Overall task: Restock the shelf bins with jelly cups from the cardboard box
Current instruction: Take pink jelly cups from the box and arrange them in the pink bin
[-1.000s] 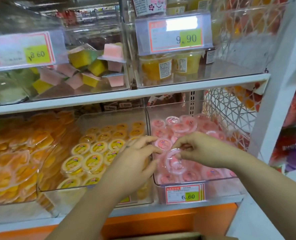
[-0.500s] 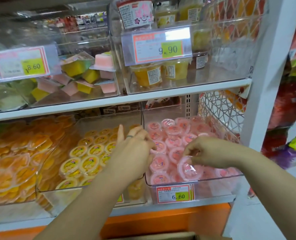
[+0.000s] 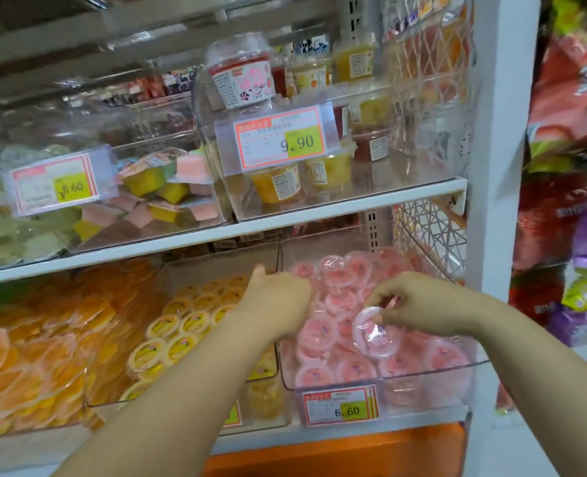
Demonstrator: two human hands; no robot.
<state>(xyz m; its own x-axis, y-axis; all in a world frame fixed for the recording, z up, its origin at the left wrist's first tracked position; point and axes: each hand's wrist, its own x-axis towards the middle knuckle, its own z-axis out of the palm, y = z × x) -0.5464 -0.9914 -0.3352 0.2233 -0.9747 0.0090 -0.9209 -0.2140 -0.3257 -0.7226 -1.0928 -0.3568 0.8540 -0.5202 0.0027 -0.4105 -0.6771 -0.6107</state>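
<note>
Head view, lower shelf, right end.

Item 1: pink-cup bin, clear plastic, at the right end of the lower shelf with a 6.60 price tag on its front. It is packed with sealed pink cups in overlapping layers, lids mostly up.

Item 2: pink jelly cup, the task's thing. It is tilted with its film lid toward the camera and sits over the front middle of the bin, on or just above the cups below. Whether it touches them cannot be told.

Item 3: right hand. Its fingertips are curled and pinch the upper rim of that cup.

Item 4: left hand. It reaches in at the bin's left wall with the back of the hand to the camera and the thumb raised. The fingers are hidden behind the knuckles, so whether it holds anything cannot be told.

Item 5: yellow jelly cups fill the next bin to the left, and orange jelly packs lie beyond them. The upper shelf holds bins tagged 9.90 and 8.60.

Item 6: cardboard box, not in view.

Step in hand, as judged: placing one cup into the pink-cup bin, late in filling that bin.

Next move calls for laying the cup lid-up into a gap among its neighbours and letting go of the rim. After that comes a reach back to the box for more. The stock sits high toward the front, so a cup left on edge could slide over the low front rim.
</note>
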